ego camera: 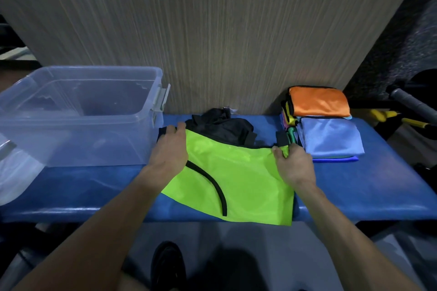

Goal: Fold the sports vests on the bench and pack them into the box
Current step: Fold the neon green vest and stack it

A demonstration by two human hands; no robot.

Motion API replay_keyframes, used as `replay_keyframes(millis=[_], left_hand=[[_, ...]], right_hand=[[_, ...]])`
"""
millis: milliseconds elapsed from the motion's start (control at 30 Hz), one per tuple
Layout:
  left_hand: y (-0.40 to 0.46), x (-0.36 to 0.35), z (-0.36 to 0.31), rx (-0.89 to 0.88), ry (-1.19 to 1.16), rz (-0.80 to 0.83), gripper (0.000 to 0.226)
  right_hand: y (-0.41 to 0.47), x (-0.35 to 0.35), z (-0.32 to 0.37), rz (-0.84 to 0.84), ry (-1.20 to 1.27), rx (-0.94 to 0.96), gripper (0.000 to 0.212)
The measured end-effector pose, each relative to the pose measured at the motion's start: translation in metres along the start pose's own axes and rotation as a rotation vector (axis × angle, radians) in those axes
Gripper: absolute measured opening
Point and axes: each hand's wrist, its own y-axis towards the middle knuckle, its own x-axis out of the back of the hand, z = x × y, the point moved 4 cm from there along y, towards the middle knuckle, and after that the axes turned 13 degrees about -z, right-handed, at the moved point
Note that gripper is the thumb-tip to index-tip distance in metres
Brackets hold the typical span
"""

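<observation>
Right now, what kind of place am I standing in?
Probably a gym or sports changing area. You're at a padded blue bench against a wood-grain wall panel, with a stack of folded sports vests on it, and what look like equipment handles at the right edge.

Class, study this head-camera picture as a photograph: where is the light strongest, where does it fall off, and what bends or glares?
Head view: light falls brightest on the green vest and wood wall; corners and floor go dark; the bench edge bows from the wide lens; soft glare streaks the clear box and the bench's sheen; the stack of folded vests stays sharp.
</observation>
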Motion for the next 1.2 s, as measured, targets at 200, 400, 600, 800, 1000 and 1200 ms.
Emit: replay_keyframes(millis=[200, 400, 600, 800, 1000, 1200], left_hand=[[-0.023, 0.017, -0.051, -0.347, -0.056, -0.299, 0.052], [-0.066, -0.047, -0.088, -0.598, 0.032, 0.319, 0.083], [-0.058, -0.060, -0.092, -0.651, 0.032, 0.384, 0.087], [-0.058, -0.053, -0.099, -0.689, 0.017, 0.336, 0.087], [-0.068, -0.060, -0.106, -0.675, 0.016, 0.427, 0.086], [-0.055, -0.037, -0.101, -0.643, -0.172, 0.328, 0.070]], right_hand=[[-0.007, -0.001, -0.003, 0.020, -0.011, -0.055, 0.048], [-0.015, 0.003, -0.014, 0.159, 0.041, -0.199, 0.058], [-0.039, 0.004, -0.020, 0.216, 0.412, -0.306, 0.013], [-0.047, 0.011, -0.021, 0.249, 0.632, -0.406, 0.015], [-0.050, 0.015, -0.019, 0.235, 0.621, -0.362, 0.018], [-0.048, 0.019, 0.004, 0.223, 0.673, -0.347, 0.022]])
